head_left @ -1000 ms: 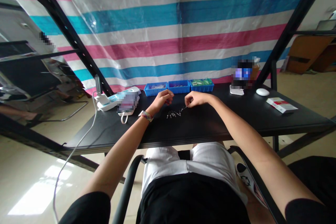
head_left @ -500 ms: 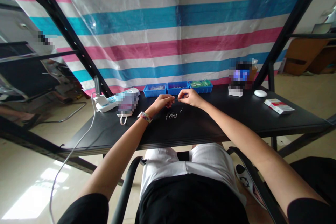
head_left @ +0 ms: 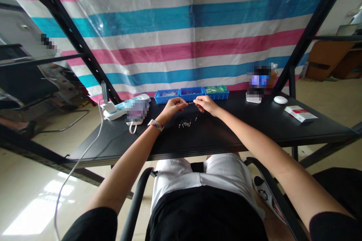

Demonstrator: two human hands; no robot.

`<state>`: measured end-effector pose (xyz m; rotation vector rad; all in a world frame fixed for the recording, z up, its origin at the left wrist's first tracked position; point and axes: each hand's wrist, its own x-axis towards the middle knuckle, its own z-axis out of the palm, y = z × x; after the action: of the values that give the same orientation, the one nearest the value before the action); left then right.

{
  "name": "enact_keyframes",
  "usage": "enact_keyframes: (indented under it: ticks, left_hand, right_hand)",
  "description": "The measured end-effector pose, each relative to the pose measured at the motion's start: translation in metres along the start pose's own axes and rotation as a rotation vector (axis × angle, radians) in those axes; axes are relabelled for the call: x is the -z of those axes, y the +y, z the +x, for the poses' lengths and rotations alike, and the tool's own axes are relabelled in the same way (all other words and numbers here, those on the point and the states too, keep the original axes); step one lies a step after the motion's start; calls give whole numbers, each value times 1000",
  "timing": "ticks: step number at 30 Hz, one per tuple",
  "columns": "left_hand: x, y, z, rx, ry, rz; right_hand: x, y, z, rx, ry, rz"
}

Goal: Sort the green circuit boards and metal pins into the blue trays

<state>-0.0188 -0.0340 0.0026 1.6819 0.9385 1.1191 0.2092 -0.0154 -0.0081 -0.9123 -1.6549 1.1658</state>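
Between my two hands, above the black table, is a small thin rod-like piece (head_left: 190, 102). My left hand (head_left: 175, 107), with a woven band at the wrist, pinches its left end. My right hand (head_left: 204, 104) pinches the right end with thumb and forefinger. Below the hands, several small thin metallic pieces (head_left: 184, 123) lie in a loose group on the table, and one more piece (head_left: 196, 118) lies apart to their right. Just behind the hands stand three blue bins: the left bin (head_left: 166, 100), the middle bin (head_left: 191, 94) and the right bin (head_left: 217, 96) with green packets.
A white power strip (head_left: 121, 108) with a plug and cable lies on the left of the black table (head_left: 226, 131), beside a blurred pouch (head_left: 137, 110). To the right are a blurred device (head_left: 259, 80), a white oval object (head_left: 280, 100) and a red-and-white box (head_left: 300, 114).
My fingers have shifted slightly, and the thin piece between them now shows more plainly. My right hand's fingertips have moved a little to the right.
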Motion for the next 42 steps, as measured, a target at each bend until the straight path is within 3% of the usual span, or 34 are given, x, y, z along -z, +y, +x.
enact_keyframes:
  ticks: [6,10,12,15,19,24,31,42]
  left_hand:
    - [0,3,-1,8,26,-11]
    - [-1,4,-1,-2,36,-15]
    - [-1,3,-1,-12,39,-13]
    - [-1,2,-1,-32,34,-9]
    - [-2,2,-2,-49,14,-5]
    - [-2,5,-2,-12,10,-21]
    - [1,5,-2,136,-42,-89]
    - [-1,1,0,95,-45,-65]
  right_hand:
    - [-1,-1,-2,86,94,9]
    - [2,-3,-2,58,194,-32]
    - [2,-5,-2,-1,159,-26]
    - [-1,-8,-4,-90,3,24]
    - [-8,-9,-7,-110,-96,68]
    - [-8,-9,-7,-77,-75,67]
    - [-9,-7,-8,155,39,-81]
    - [-9,-3,-7,140,64,-94]
